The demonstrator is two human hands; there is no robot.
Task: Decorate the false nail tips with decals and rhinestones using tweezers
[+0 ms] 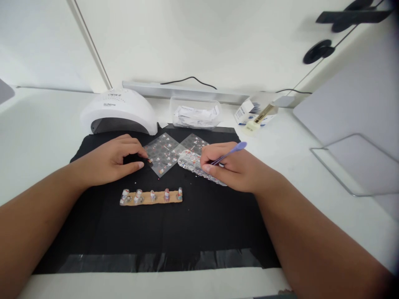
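A lilac tool [232, 151] shows above a black mat [156, 232], where clear sheets [163, 154] speckled red and white lie near a tan strip [151, 197], with a white lamp [120, 111] behind.

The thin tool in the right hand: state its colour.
Pale purple thin plastic tool, held by the right hand; head view shows it.

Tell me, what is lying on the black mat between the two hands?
In the head view, two clear plastic sticker sheets with small coloured decals lie between the left hand and the right hand, which grips a purple tool.
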